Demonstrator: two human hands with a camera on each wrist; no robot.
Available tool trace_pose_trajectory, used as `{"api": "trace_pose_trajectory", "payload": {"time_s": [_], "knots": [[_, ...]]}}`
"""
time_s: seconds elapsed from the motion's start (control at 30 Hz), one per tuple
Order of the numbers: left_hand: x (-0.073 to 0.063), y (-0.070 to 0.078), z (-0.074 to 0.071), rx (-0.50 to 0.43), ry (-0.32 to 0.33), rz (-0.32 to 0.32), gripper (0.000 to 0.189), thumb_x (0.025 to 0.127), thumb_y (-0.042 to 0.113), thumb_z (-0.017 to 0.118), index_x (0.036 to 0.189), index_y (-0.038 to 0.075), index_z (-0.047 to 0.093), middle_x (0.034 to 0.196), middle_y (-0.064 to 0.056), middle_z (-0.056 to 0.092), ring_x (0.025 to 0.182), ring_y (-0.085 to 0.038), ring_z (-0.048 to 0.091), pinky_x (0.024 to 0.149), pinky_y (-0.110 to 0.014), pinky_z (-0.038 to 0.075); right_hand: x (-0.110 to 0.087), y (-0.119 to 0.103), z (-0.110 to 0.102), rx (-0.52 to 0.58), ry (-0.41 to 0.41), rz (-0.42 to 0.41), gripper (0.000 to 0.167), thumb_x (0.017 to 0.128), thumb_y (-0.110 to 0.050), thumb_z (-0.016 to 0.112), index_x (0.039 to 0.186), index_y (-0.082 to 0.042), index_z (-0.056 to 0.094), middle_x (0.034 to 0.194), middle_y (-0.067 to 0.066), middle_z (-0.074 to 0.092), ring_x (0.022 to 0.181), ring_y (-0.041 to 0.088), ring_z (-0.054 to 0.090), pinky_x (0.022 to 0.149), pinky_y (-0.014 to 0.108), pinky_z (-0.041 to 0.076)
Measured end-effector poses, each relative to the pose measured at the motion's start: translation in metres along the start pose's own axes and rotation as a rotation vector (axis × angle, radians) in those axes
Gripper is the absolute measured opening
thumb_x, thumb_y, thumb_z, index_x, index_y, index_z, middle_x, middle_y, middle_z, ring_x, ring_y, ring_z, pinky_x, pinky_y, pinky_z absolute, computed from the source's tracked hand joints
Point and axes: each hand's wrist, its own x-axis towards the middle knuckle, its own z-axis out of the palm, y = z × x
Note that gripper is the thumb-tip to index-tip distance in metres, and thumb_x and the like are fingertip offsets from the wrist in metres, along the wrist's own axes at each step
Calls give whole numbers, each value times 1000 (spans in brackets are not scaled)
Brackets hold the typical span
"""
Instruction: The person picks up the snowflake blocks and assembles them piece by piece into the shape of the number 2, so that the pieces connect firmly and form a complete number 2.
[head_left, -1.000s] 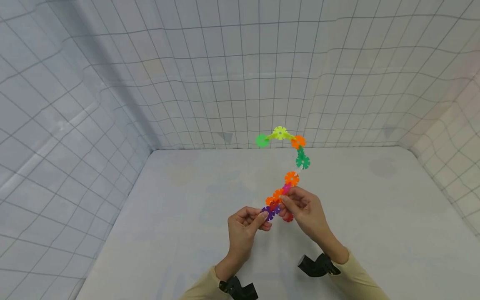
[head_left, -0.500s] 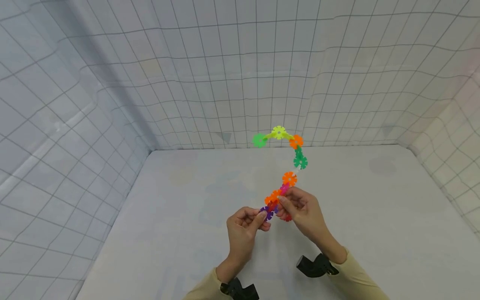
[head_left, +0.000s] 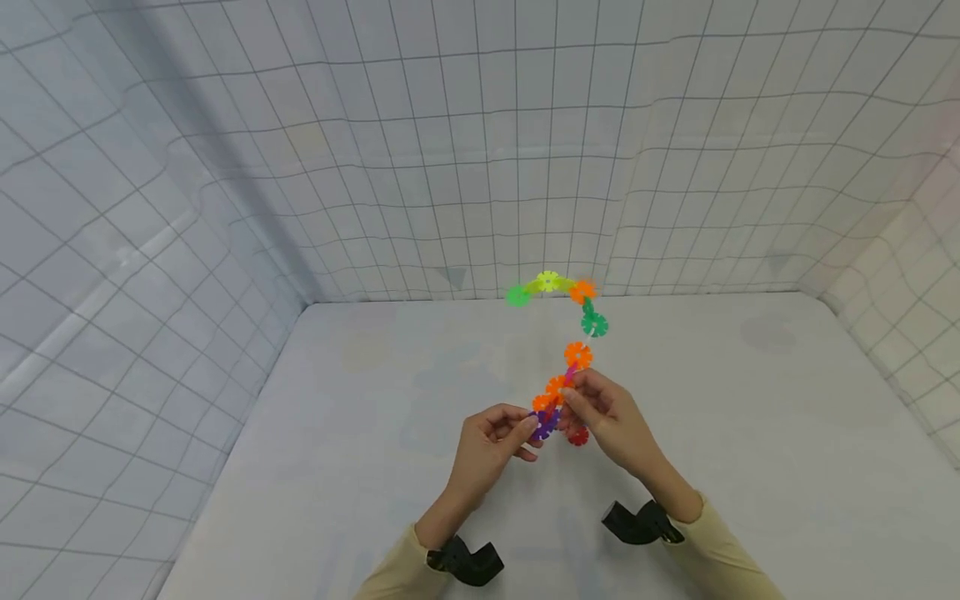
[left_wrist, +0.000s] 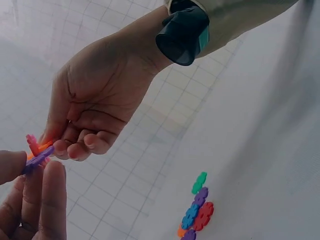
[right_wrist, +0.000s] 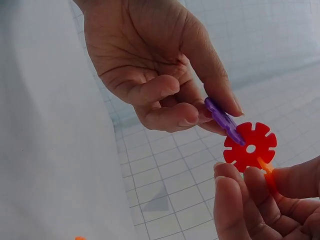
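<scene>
A chain of slotted plastic snowflake discs stretches between and beyond my hands. My left hand (head_left: 487, 450) pinches a purple disc (right_wrist: 223, 121) between thumb and fingers. My right hand (head_left: 611, 421) pinches an orange disc (head_left: 555, 388) close by. Between them a red disc (right_wrist: 251, 146) joins the purple and orange ones in the right wrist view. Past my right hand the chain curves away through an orange disc (head_left: 578, 355), a green disc (head_left: 595, 324) and a yellow disc (head_left: 548, 281), ending at a light green disc (head_left: 518, 296). My fingers partly hide the held discs.
Below my right hand another red disc (head_left: 577, 436) shows. More coloured discs, including a blue disc (left_wrist: 190, 216), appear low in the left wrist view. A white table (head_left: 360, 417) lies underneath, with grid-patterned sheeting (head_left: 480, 167) behind and at both sides.
The chain's far end has dipped and shifted slightly left. My left hand has turned a little and moved slightly right with the purple disc; both hands keep their grip.
</scene>
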Motion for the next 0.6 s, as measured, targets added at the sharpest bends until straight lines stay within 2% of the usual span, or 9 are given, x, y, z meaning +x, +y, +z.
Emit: {"api": "trace_pose_trajectory", "payload": {"time_s": [0.1,0.2,0.37,0.6], "knots": [[0,2,-3,4,-27,-25,20,91,10,65,98,-8,65,86,-21,66,77,-37,65,61,-36,56,0,1,-1,12,-33,24,13,98,-8,52,100,4,52,77,14,59,65,33,62,59,41,54],[0,4,-5,10,-31,-40,19,90,10,66,97,-8,65,86,-19,66,76,-30,66,61,-33,55,1,2,-2,33,-64,39,14,99,-10,51,101,4,52,78,15,58,66,36,60,59,40,54],[1,4,-6,8,11,-42,19,88,8,68,94,-10,65,82,-16,67,70,-17,65,59,-31,55,2,6,-4,48,-110,52,17,99,-12,51,102,4,52,78,15,58,66,37,59,58,37,53],[2,2,-8,-48,59,-86,22,88,8,67,95,-13,62,79,-8,67,70,-18,64,60,-28,54,5,12,-11,36,-140,73,20,101,-17,48,106,2,54,78,15,58,65,31,59,57,45,51]]}}
